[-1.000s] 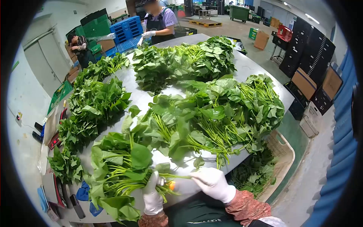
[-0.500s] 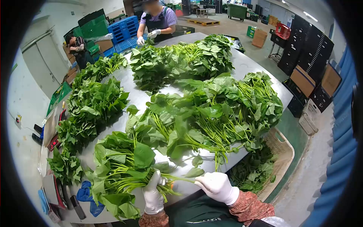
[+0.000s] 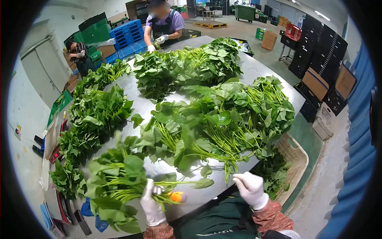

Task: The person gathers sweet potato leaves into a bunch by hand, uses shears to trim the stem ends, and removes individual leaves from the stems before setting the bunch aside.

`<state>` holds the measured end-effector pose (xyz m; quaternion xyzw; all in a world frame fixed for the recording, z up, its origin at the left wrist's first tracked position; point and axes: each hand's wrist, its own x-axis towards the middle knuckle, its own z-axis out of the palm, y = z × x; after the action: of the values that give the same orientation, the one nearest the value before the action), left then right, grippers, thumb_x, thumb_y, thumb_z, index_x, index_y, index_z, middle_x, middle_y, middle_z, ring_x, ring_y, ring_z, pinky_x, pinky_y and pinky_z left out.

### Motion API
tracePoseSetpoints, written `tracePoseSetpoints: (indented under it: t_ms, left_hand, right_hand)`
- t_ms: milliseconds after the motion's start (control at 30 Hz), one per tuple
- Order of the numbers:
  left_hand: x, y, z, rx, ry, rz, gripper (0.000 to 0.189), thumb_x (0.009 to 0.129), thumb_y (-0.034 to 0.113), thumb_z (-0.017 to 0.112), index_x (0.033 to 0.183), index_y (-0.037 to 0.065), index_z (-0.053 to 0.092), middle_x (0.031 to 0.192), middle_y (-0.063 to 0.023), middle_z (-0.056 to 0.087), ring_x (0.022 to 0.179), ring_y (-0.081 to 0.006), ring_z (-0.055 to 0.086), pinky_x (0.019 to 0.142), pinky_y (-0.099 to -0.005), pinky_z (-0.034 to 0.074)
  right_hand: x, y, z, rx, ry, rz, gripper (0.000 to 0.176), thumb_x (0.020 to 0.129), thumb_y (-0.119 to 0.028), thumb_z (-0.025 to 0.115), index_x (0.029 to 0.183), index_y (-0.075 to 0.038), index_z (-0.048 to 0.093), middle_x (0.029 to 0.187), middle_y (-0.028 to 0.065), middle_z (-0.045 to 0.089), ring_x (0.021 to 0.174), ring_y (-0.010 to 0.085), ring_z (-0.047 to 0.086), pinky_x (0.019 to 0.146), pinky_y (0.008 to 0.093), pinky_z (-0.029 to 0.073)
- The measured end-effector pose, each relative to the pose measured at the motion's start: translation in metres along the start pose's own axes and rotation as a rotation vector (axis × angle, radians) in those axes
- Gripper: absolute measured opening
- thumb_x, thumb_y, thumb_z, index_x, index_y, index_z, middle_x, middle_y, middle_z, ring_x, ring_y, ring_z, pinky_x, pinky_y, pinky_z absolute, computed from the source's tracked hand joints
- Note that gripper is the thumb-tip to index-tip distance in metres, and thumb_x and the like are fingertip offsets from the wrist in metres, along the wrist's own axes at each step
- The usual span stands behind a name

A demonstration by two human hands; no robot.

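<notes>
Steel surface [image 3: 258, 69] in a packing hall, lying heaped with loose leafy greens [image 3: 223, 119].
The white-gloved left hand [image 3: 153, 203] is clamping its grip around the stems of a green leafy bunch [image 3: 119, 179]. A small orange object [image 3: 177, 196] is sitting just right of that grip, and the white-gloved right hand [image 3: 250, 189] is hovering farther right, grip apart and empty.

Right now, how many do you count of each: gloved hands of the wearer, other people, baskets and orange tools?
Gloved hands: 2, the left hand gripping the bundle of greens, the right hand open
Other people: 2, the person at the far end and the person by the crates
Basket: 1
Orange tool: 1
Total: 6
</notes>
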<state>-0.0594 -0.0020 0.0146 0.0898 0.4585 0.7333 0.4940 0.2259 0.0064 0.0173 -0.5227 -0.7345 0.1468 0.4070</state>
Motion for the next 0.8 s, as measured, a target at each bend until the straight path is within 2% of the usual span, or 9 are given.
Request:
tracePoseSetpoints:
  t_ms: [100,133,233,267,400,533,600,700,800]
  left_hand:
    - [0.001,0.006,-0.003,0.017,0.015,0.037,0.022,0.091,0.011,0.062,0.072,0.008,0.051,0.065,0.0020,0.041,0.060,-0.0100,0.042,0.059,-0.0265,0.040]
    - [-0.002,0.000,-0.002,0.058,0.015,0.044,0.023,0.090,0.012,0.063,0.071,0.008,0.051,0.065,0.0014,0.042,0.060,-0.0105,0.042,0.060,-0.0271,0.041]
    - [-0.023,-0.003,0.022,0.059,-0.043,-0.126,0.019,0.088,0.012,0.065,0.074,0.007,0.053,0.065,0.0002,0.043,0.059,-0.0130,0.044,0.063,-0.0295,0.044]
    - [-0.025,-0.007,0.025,0.132,-0.111,-0.061,0.019,0.088,0.011,0.065,0.073,0.007,0.053,0.064,-0.0001,0.043,0.061,-0.0139,0.046,0.065,-0.0312,0.046]
    - [-0.025,-0.008,0.023,0.111,-0.136,-0.081,0.016,0.091,0.012,0.061,0.078,0.007,0.052,0.063,0.0015,0.040,0.058,-0.0121,0.040,0.062,-0.0299,0.041]
    - [-0.020,-0.011,0.021,0.051,-0.186,-0.065,0.017,0.095,0.015,0.055,0.081,0.008,0.050,0.063,0.0028,0.036,0.058,-0.0110,0.036,0.061,-0.0289,0.037]
    - [-0.016,-0.011,0.023,-0.021,-0.246,-0.090,0.015,0.097,0.018,0.052,0.085,0.009,0.048,0.063,0.0041,0.031,0.058,-0.0097,0.032,0.062,-0.0277,0.035]
    - [-0.014,-0.018,0.025,-0.008,-0.250,-0.106,0.011,0.096,0.015,0.051,0.087,0.009,0.048,0.064,0.0044,0.031,0.059,-0.0095,0.031,0.062,-0.0271,0.034]
    - [-0.017,-0.029,0.015,0.027,-0.276,-0.179,0.013,0.097,0.014,0.053,0.101,0.001,0.055,0.079,-0.0018,0.054,0.079,-0.0123,0.054,0.078,-0.0277,0.044]
  right_hand:
    - [0.006,0.006,-0.011,-0.406,-0.151,-0.097,0.023,0.076,-0.015,0.071,0.098,-0.010,0.068,0.104,0.0101,0.061,0.102,0.0283,0.056,0.088,0.0444,0.041]
    - [0.013,-0.006,-0.014,-0.419,-0.157,-0.175,0.033,0.077,-0.019,0.071,0.108,-0.010,0.066,0.113,0.0123,0.059,0.106,0.0295,0.054,0.094,0.0468,0.039]
    - [0.023,-0.036,-0.001,-0.230,-0.184,-0.270,0.044,0.077,-0.020,0.071,0.117,-0.007,0.062,0.120,0.0155,0.057,0.104,0.0318,0.055,0.091,0.0423,0.042]
    - [0.023,-0.041,0.008,-0.141,-0.223,-0.300,0.046,0.077,-0.021,0.071,0.119,-0.007,0.061,0.122,0.0156,0.057,0.100,0.0317,0.057,0.088,0.0407,0.045]
    - [0.006,-0.036,0.038,-0.239,-0.361,-0.322,0.033,0.079,-0.016,0.068,0.111,-0.008,0.064,0.089,0.0049,0.066,0.068,0.0212,0.062,0.060,0.0306,0.048]
    - [0.014,-0.030,0.050,0.015,-0.058,-0.232,0.016,0.084,-0.011,0.064,0.098,-0.005,0.065,0.073,0.0082,0.064,0.053,0.0226,0.059,0.049,0.0322,0.045]
    - [0.021,-0.033,0.047,0.283,-0.096,0.111,0.011,0.087,-0.007,0.061,0.097,-0.002,0.064,0.067,0.0125,0.061,0.051,0.0241,0.059,0.048,0.0323,0.045]
    - [0.030,-0.043,0.045,0.417,-0.127,0.240,0.010,0.088,-0.003,0.058,0.098,0.000,0.062,0.065,0.0144,0.060,0.053,0.0251,0.061,0.049,0.0320,0.045]
    - [0.033,-0.048,0.059,0.361,-0.139,0.151,0.011,0.089,-0.006,0.059,0.099,-0.003,0.062,0.068,0.0137,0.063,0.055,0.0274,0.062,0.050,0.0331,0.046]
